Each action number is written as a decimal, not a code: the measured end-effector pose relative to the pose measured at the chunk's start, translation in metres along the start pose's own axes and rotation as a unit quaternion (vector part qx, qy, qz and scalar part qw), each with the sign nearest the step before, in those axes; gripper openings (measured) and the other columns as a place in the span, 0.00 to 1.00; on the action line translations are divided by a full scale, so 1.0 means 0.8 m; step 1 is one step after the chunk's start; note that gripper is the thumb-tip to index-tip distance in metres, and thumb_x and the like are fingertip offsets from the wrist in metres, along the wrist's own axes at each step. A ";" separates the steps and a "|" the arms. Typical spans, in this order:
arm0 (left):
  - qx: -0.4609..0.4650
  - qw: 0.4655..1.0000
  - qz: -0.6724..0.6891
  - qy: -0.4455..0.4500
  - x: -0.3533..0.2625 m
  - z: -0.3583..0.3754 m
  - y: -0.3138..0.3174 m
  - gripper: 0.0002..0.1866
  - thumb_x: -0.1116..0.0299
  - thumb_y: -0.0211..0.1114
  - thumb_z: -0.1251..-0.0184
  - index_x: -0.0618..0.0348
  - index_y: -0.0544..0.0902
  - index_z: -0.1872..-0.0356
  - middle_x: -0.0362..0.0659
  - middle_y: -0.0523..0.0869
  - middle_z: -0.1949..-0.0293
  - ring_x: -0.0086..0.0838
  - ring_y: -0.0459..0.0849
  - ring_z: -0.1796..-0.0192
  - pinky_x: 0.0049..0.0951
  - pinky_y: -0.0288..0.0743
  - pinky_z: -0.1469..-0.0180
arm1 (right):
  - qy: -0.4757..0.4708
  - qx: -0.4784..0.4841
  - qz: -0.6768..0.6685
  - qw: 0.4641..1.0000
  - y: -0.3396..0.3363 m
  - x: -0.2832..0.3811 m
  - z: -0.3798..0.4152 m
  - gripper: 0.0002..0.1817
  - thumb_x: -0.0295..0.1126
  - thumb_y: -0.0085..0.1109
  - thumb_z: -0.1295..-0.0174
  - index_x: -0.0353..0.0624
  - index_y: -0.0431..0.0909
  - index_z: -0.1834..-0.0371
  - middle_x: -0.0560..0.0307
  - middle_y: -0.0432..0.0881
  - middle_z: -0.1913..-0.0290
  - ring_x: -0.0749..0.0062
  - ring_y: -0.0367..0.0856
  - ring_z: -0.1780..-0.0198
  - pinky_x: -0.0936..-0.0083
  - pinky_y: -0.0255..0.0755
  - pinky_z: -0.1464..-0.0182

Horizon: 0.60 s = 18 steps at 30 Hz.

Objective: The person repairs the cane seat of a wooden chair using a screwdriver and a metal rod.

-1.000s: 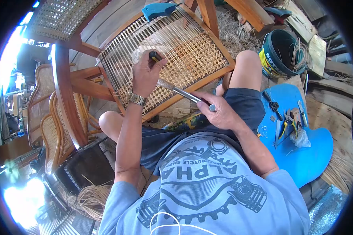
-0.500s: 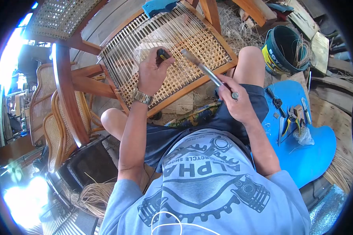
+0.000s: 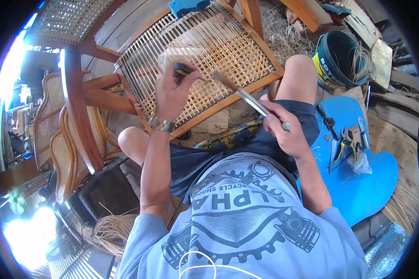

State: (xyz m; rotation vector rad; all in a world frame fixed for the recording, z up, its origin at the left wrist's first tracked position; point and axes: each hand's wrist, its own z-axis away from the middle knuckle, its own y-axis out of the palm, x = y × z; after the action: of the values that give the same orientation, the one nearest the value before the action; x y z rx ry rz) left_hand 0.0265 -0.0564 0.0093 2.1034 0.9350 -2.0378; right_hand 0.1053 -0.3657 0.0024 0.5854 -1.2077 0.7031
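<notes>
A wooden chair seat frame (image 3: 246,90) with a half-woven cane panel (image 3: 205,51) leans against my knees. My left hand (image 3: 172,93), with a metal watch on the wrist, grips a small black-and-yellow handled tool (image 3: 184,69) whose tip rests on the cane. My right hand (image 3: 286,130) holds a long metal-shafted tool (image 3: 246,98) by its lower end; its head lies over the woven cane near the frame's lower rail, just right of the left hand.
A blue plastic stool seat (image 3: 358,186) at my right carries pliers and small tools (image 3: 347,139). A dark bucket (image 3: 337,58) with cane strands stands beyond my right knee. Cane chairs (image 3: 65,153) crowd the left; loose cane coils (image 3: 109,232) lie below.
My right hand swung the metal tool up from beside the left wrist to the cane panel, then lowered it slightly. My left hand shifted a little leftward on the weave.
</notes>
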 end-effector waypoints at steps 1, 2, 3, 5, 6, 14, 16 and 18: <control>-0.004 1.000 0.000 -0.002 -0.004 0.009 -0.012 0.11 0.76 0.71 0.27 0.61 0.81 0.48 0.40 0.89 0.57 0.20 0.87 0.55 0.24 0.82 0.50 | -0.009 -0.034 -0.029 0.999 -0.004 -0.001 0.009 0.21 0.28 0.52 0.21 0.35 0.75 0.29 0.64 0.78 0.64 0.84 0.72 0.66 0.84 0.67 0.62; -0.059 0.998 0.014 0.002 -0.008 0.019 -0.024 0.11 0.76 0.70 0.27 0.62 0.81 0.48 0.41 0.90 0.56 0.22 0.88 0.53 0.24 0.82 0.49 | 0.021 -0.038 -0.046 0.998 -0.018 -0.010 0.016 0.23 0.29 0.52 0.21 0.37 0.71 0.25 0.60 0.81 0.61 0.84 0.73 0.68 0.84 0.69 0.64; -0.117 0.993 0.028 0.007 -0.011 0.028 -0.038 0.10 0.77 0.69 0.26 0.62 0.81 0.48 0.42 0.90 0.55 0.23 0.88 0.52 0.24 0.82 0.49 | 0.016 -0.030 -0.040 0.999 -0.024 -0.007 0.021 0.23 0.29 0.52 0.21 0.37 0.71 0.25 0.60 0.81 0.61 0.84 0.73 0.68 0.84 0.69 0.64; -0.171 0.983 0.058 -0.012 -0.001 0.056 -0.070 0.10 0.77 0.68 0.25 0.62 0.80 0.47 0.43 0.90 0.55 0.24 0.88 0.51 0.25 0.83 0.49 | 0.021 -0.066 -0.077 0.995 -0.035 0.000 0.028 0.26 0.30 0.51 0.20 0.37 0.67 0.22 0.55 0.84 0.57 0.83 0.73 0.70 0.83 0.69 0.67; -0.210 0.973 0.089 -0.036 0.006 0.072 -0.083 0.10 0.76 0.68 0.25 0.62 0.80 0.47 0.45 0.90 0.54 0.26 0.88 0.49 0.25 0.83 0.49 | 0.026 -0.050 -0.063 0.996 -0.049 -0.014 0.031 0.27 0.31 0.50 0.20 0.37 0.64 0.20 0.51 0.86 0.53 0.83 0.72 0.72 0.84 0.68 0.69; -0.283 0.946 0.111 -0.108 0.020 0.105 -0.080 0.15 0.75 0.69 0.25 0.63 0.78 0.42 0.44 0.90 0.51 0.26 0.88 0.47 0.23 0.82 0.46 | 0.079 -0.033 -0.119 0.989 -0.053 0.001 0.006 0.26 0.32 0.53 0.20 0.36 0.68 0.22 0.61 0.81 0.63 0.89 0.64 0.74 0.90 0.58 0.72; -0.281 0.947 0.123 -0.094 0.020 0.076 -0.061 0.15 0.75 0.69 0.25 0.63 0.78 0.42 0.44 0.90 0.51 0.25 0.88 0.48 0.24 0.82 0.45 | 0.105 -0.034 -0.088 0.990 -0.042 -0.007 -0.008 0.24 0.31 0.54 0.21 0.34 0.70 0.25 0.63 0.76 0.67 0.89 0.62 0.75 0.89 0.54 0.75; -0.272 0.950 0.131 -0.081 0.021 0.044 -0.044 0.15 0.75 0.70 0.25 0.64 0.78 0.43 0.43 0.90 0.51 0.24 0.88 0.49 0.24 0.81 0.44 | 0.120 -0.027 -0.097 0.988 -0.025 -0.010 -0.018 0.24 0.31 0.54 0.21 0.34 0.70 0.25 0.64 0.75 0.67 0.89 0.62 0.75 0.88 0.54 0.75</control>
State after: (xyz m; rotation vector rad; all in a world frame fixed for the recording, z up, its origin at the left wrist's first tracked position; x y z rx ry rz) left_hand -0.0223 -0.0375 0.0021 1.6395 0.9848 -1.5630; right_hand 0.1279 -0.3693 -0.0101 0.5488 -0.9298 0.5556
